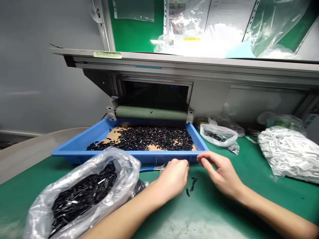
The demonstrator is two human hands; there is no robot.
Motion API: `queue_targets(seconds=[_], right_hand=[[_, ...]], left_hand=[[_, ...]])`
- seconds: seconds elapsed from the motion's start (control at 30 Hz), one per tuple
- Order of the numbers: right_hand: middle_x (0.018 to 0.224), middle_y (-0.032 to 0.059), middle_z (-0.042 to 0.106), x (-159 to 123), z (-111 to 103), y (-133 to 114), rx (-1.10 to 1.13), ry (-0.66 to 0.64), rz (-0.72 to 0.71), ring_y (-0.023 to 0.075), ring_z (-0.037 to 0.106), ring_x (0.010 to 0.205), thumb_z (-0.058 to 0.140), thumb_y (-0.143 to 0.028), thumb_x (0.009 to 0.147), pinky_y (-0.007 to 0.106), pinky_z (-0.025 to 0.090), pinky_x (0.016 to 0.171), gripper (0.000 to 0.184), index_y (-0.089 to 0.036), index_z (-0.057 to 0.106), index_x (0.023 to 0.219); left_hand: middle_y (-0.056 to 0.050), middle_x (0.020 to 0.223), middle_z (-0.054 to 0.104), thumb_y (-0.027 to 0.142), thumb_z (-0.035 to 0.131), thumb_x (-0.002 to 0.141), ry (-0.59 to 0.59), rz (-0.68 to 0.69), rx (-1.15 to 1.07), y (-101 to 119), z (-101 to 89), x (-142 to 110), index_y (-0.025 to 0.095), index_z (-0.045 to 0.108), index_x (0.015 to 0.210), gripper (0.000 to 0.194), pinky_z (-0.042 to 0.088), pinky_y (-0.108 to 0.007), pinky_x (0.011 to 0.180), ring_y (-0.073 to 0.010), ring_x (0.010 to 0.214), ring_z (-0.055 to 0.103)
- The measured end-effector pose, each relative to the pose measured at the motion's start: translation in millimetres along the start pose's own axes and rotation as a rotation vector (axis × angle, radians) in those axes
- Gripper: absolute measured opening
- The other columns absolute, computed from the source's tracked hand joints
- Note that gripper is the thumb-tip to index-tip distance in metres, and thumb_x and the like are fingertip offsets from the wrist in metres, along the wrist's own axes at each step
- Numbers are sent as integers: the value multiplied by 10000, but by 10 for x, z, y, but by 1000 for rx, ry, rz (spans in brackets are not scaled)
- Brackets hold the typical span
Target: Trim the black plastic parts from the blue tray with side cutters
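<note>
The person's left hand sits just in front of the near rim of a blue plastic tray. Its fingers curl downward and are partly hidden, so whether they grip anything cannot be told. The right hand is just beside it, its fingers open and arched at the same rim, holding nothing visible. Below the hands, a few loose black pieces lie on the green table. A metal-tipped tool with a blue handle lies against the tray's near side, within easy reach of the left hand. The tray holds more black pieces, spread thinly over brown cardboard, which keeps them from piling up. Its far rim sits against a ribbed green roller. At near left, a clear plastic bag full of black pieces lies with its open end close to the tray, while a smaller bag and a bulging bag of white parts sit farther right.
</note>
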State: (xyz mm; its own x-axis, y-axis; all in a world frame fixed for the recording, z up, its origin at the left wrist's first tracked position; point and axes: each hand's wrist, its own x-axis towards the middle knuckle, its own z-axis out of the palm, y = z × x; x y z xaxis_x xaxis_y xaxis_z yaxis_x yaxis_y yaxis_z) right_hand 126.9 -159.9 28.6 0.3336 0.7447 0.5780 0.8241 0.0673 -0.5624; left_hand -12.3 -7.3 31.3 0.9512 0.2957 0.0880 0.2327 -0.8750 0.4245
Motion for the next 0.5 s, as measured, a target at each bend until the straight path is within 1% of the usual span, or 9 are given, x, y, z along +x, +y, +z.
queue_targets(seconds=[0.07, 0.1, 0.13, 0.2, 0.27, 0.33, 0.37, 0.43, 0.5], right_hand=[[1042, 77, 741, -203, 0, 179, -27, -68, 12, 227, 700, 949, 532, -305, 1064, 372, 556, 874, 206, -192, 701, 1097], [1106, 87, 741, -281, 21, 215, -32, -100, 16, 243, 699, 1008, 563, -313, 1054, 390, 556, 914, 211, -193, 706, 1153], [1178, 97, 730, -341, 47, 218, -37, -133, 18, 257, 688, 1072, 599, -330, 1042, 407, 550, 960, 243, -196, 700, 1217], [1289, 121, 689, -409, 103, 146, -57, -206, 17, 278, 652, 1166, 654, -373, 1022, 434, 535, 1030, 358, -189, 665, 1329], [1313, 148, 662, -424, 155, 31, -99, -290, -2, 296, 627, 1181, 685, -394, 1006, 451, 545, 1034, 440, -156, 637, 1373], [1287, 167, 654, -408, 212, -64, -159, -340, -34, 313, 614, 1151, 706, -374, 993, 466, 567, 994, 434, -122, 645, 1342], [1260, 165, 656, -397, 243, -98, -188, -345, -50, 314, 613, 1121, 713, -351, 989, 466, 578, 964, 385, -120, 666, 1293], [1181, 141, 665, -376, 305, -143, -258, -337, -77, 298, 617, 1052, 705, -300, 993, 449, 589, 908, 224, -136, 704, 1145], [1072, 106, 670, -367, 355, -177, -360, -325, -129, 271, 618, 966, 683, -263, 1004, 408, 592, 838, 110, -155, 706, 1004]], left_hand=[[-36, 986, 677, 317, 578, 1068, 21, -15, 32, -53, -104, -73, 156, 665, 1087, 185, 574, -423, 908, -201, 955, 673], [-32, 964, 674, 301, 552, 1075, 20, -15, 44, -74, -144, -124, 160, 661, 1076, 178, 566, -423, 900, -205, 950, 669], [-27, 943, 673, 291, 526, 1080, 13, -11, 52, -92, -175, -180, 171, 660, 1053, 181, 559, -417, 885, -211, 941, 667], [-22, 932, 685, 290, 478, 1084, -6, -3, 61, -118, -218, -291, 205, 655, 1009, 210, 543, -402, 857, -229, 947, 668], [-19, 974, 707, 302, 438, 1086, -7, -11, 60, -125, -242, -376, 235, 647, 1022, 229, 530, -388, 848, -240, 971, 678], [-12, 1038, 722, 315, 402, 1089, 17, -17, 54, -108, -248, -420, 254, 632, 1076, 238, 527, -370, 856, -233, 995, 694], [-5, 1059, 727, 323, 387, 1090, 33, -11, 48, -96, -242, -428, 262, 623, 1100, 244, 529, -358, 856, -224, 997, 702], [2, 1097, 736, 348, 355, 1092, 60, 25, 27, -85, -208, -437, 277, 618, 1126, 274, 540, -339, 859, -211, 1008, 716], [-2, 1146, 746, 374, 339, 1090, 104, 94, 13, -133, -141, -457, 288, 635, 1158, 316, 560, -326, 873, -210, 1041, 728]])
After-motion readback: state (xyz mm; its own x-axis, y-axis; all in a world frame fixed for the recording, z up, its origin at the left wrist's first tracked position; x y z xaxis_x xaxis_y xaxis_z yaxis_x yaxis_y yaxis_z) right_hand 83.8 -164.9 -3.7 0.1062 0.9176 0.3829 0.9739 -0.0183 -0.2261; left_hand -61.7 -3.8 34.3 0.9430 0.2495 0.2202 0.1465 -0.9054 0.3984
